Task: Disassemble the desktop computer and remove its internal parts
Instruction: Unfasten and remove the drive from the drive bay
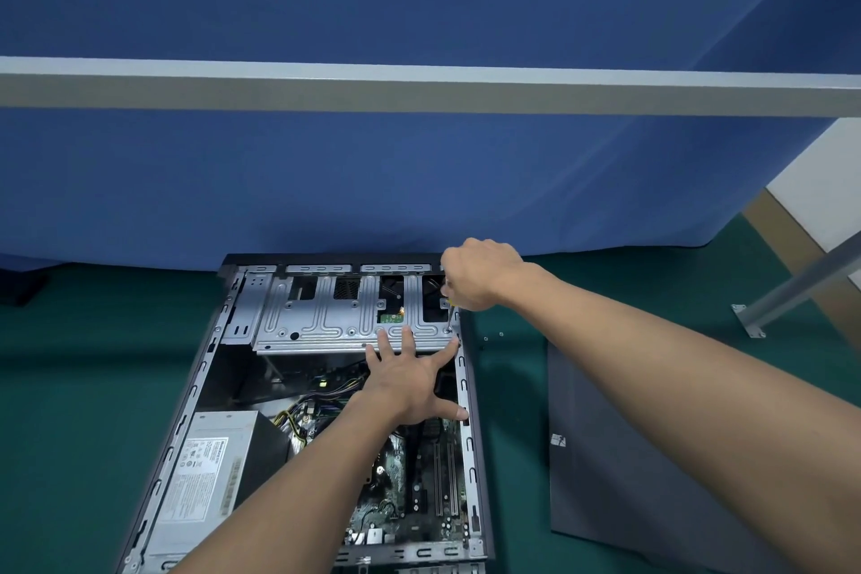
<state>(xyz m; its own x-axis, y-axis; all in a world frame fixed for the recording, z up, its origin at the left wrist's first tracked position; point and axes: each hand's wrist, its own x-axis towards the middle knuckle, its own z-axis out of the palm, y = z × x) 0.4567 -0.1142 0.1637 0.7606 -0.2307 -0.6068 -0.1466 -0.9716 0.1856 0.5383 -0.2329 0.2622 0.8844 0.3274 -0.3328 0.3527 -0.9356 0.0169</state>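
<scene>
The open desktop computer case (pixel 195 392) lies flat on the green mat, its inside facing up. A silver metal drive cage (pixel 326 317) spans its far end. My left hand (pixel 414 380) lies spread with straight fingers on the cage's near edge and the case's right rail. My right hand (pixel 480 275) grips a screwdriver (pixel 449 317) whose tip stands on a screw at the cage's right corner; most of the handle is hidden in my fist. The power supply (pixel 205 475) sits at the near left, the motherboard (pixel 419 494) at the near right.
The dark removed side panel (pixel 619 457) lies on the mat to the right of the case. Small loose screws (pixel 493 336) lie between them. A blue partition (pixel 419 182) with a grey rail stands behind. A metal leg bracket (pixel 750 319) is at the far right.
</scene>
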